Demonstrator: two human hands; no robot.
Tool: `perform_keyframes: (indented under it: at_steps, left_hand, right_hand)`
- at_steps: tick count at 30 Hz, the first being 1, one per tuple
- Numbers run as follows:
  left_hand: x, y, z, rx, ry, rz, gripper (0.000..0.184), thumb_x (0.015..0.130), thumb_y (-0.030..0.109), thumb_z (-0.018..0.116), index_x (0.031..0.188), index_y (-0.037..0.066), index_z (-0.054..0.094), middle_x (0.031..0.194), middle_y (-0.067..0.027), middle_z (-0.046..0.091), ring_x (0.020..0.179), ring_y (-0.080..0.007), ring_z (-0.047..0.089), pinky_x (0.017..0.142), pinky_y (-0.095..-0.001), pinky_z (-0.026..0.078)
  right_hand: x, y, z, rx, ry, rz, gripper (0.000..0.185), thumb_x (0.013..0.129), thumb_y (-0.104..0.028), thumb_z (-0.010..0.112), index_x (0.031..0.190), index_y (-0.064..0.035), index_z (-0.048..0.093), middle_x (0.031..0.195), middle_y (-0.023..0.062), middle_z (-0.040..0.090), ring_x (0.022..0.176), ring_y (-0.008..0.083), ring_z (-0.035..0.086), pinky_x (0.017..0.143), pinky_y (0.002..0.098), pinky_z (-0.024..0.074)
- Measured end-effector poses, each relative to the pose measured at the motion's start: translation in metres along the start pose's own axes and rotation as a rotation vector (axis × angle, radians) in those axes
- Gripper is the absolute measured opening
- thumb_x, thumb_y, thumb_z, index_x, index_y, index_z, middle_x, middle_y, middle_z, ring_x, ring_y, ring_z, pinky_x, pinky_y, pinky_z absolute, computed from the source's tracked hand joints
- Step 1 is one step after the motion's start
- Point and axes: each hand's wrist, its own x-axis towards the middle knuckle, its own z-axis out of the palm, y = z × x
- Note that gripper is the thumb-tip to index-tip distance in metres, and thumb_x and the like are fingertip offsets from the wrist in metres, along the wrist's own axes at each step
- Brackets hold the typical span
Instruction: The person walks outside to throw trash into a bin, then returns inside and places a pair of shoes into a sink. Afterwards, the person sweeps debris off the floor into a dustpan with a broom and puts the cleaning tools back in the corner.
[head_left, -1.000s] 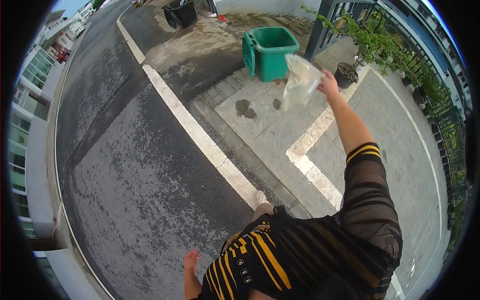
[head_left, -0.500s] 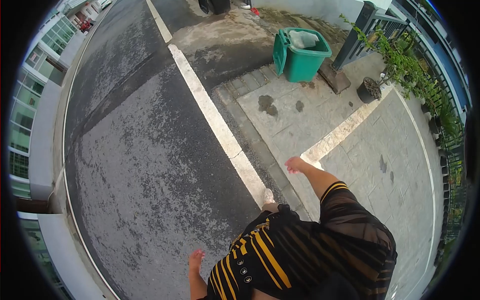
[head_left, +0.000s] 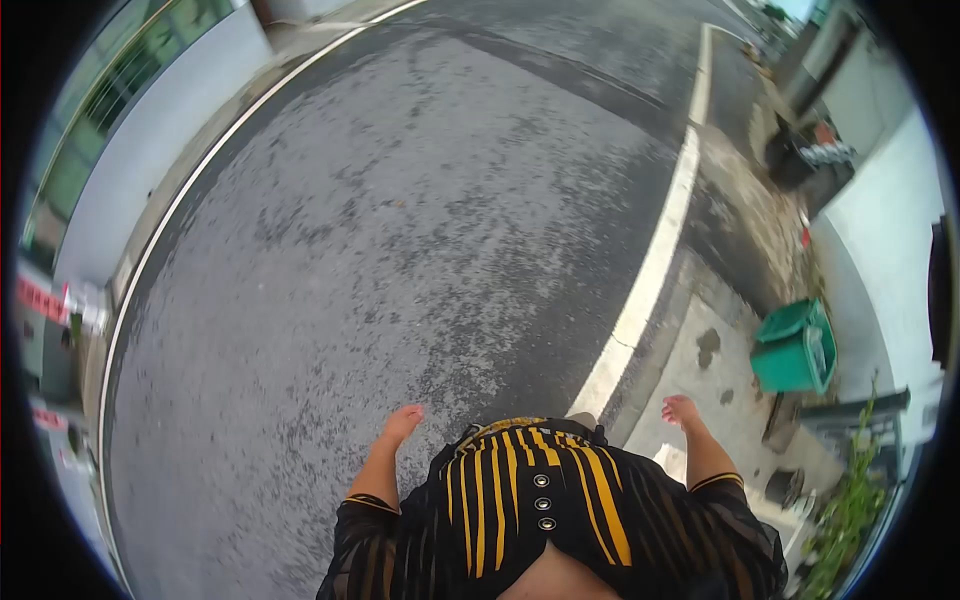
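Observation:
My left hand (head_left: pixel 403 422) hangs in front of my body over the grey asphalt road (head_left: pixel 380 250), its fingers loosely bent and holding nothing. On the other side, my right hand (head_left: pixel 680 410) is held out above the paved strip beside the white road line (head_left: pixel 655 265). Its fingers are slightly curled and a little apart, with no object in them. Neither hand touches anything. Between them is my black and yellow striped top (head_left: pixel 530 490).
A green wheeled bin (head_left: pixel 790 355) with its lid open stands on the paving at right. Near it are a potted plant (head_left: pixel 785 487) and a grey gatepost (head_left: pixel 855 408). Dark bins (head_left: pixel 800 160) stand farther up by the white wall (head_left: pixel 890 220). A pale wall (head_left: pixel 165 155) borders the left roadside.
My view has turned left toward the road, so the green bin and plant now sit farther right and lower. Both hands have swung; neither has picked anything up.

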Motion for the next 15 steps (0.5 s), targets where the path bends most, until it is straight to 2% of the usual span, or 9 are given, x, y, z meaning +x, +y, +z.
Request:
perform_keyframes:
  at_steps: [3,5,6,7,9,11,12,14,15]
  left_hand:
    - [-0.052,-0.061,-0.043,-0.142,0.155,-0.082,0.029,0.075,0.021,0.050,0.097,0.003,0.055,0.077,-0.0051,0.059,0.070,-0.0132,0.055,0.065,-0.0267,0.044]
    - [-0.084,-0.096,-0.061,-0.106,0.302,-0.258,0.027,0.078,0.022,0.050,0.093,0.000,0.055,0.074,-0.0044,0.057,0.065,-0.0115,0.052,0.061,-0.0240,0.043]
    - [-0.095,-0.103,-0.066,-0.144,0.340,-0.271,0.027,0.078,0.022,0.050,0.093,0.000,0.055,0.074,-0.0044,0.057,0.065,-0.0115,0.052,0.061,-0.0240,0.043]
    - [-0.107,-0.108,-0.068,-0.194,0.404,-0.313,0.027,0.074,0.022,0.050,0.091,0.004,0.057,0.072,-0.0034,0.058,0.064,-0.0125,0.054,0.059,-0.0248,0.043]
    - [-0.114,-0.108,-0.070,-0.281,0.503,-0.364,0.027,0.069,0.022,0.049,0.089,0.007,0.059,0.071,-0.0023,0.059,0.062,-0.0136,0.055,0.056,-0.0255,0.043]
    - [-0.113,-0.098,-0.078,-0.525,0.449,-0.333,0.027,0.072,0.023,0.049,0.092,0.007,0.058,0.074,-0.0026,0.060,0.064,-0.0124,0.054,0.057,-0.0237,0.042]
    - [-0.110,-0.090,-0.082,-0.553,0.493,-0.342,0.027,0.072,0.023,0.049,0.092,0.007,0.058,0.074,-0.0026,0.060,0.064,-0.0124,0.054,0.057,-0.0237,0.042]
    - [-0.101,-0.055,-0.104,-0.701,0.572,-0.353,0.028,0.075,0.023,0.048,0.095,0.005,0.057,0.078,-0.0026,0.060,0.067,-0.0118,0.054,0.061,-0.0234,0.042]
    - [-0.093,-0.058,-0.116,-0.726,0.618,-0.356,0.028,0.075,0.023,0.048,0.095,0.005,0.057,0.078,-0.0026,0.060,0.067,-0.0118,0.054,0.061,-0.0234,0.042]
  right_hand:
    - [0.018,-0.049,0.072,-0.132,-0.171,0.086,0.016,0.081,-0.015,0.045,0.091,-0.0046,0.053,0.069,0.0097,0.056,0.054,0.0186,0.055,0.044,0.0274,0.0432]
    - [0.009,-0.094,0.136,-0.469,-0.242,0.002,0.020,0.082,-0.019,0.047,0.094,-0.0052,0.054,0.074,0.0094,0.058,0.060,0.0189,0.057,0.050,0.0294,0.0454]
    - [0.002,-0.120,0.165,-0.561,-0.287,-0.023,0.022,0.082,-0.020,0.048,0.097,-0.0057,0.054,0.079,0.0085,0.059,0.066,0.0191,0.058,0.057,0.0311,0.0466]
    - [0.015,-0.139,0.185,-0.645,-0.375,-0.039,0.022,0.081,-0.023,0.049,0.097,-0.0102,0.054,0.077,0.0060,0.060,0.065,0.0164,0.058,0.055,0.0278,0.0463]
    - [0.026,-0.186,0.222,-0.748,-0.377,-0.059,0.021,0.081,-0.023,0.049,0.096,-0.0099,0.055,0.078,0.0061,0.060,0.065,0.0159,0.059,0.055,0.0272,0.0458]
    - [0.038,-0.238,0.248,-0.768,-0.412,-0.101,0.018,0.081,-0.021,0.049,0.094,-0.0099,0.055,0.075,0.0054,0.060,0.062,0.0160,0.059,0.052,0.0265,0.0447]
    - [0.047,-0.264,0.266,-0.848,-0.336,-0.107,0.020,0.081,-0.021,0.050,0.092,-0.0059,0.055,0.077,0.0080,0.060,0.064,0.0188,0.059,0.055,0.0307,0.0469]
    - [0.067,-0.316,0.297,-0.932,-0.327,-0.154,0.020,0.080,-0.021,0.051,0.090,-0.0050,0.056,0.076,0.0088,0.060,0.063,0.0193,0.059,0.053,0.0305,0.0474]
    - [0.083,-0.342,0.315,-0.962,-0.332,-0.168,0.020,0.080,-0.021,0.050,0.091,-0.0046,0.055,0.076,0.0091,0.060,0.063,0.0196,0.060,0.053,0.0303,0.0478]
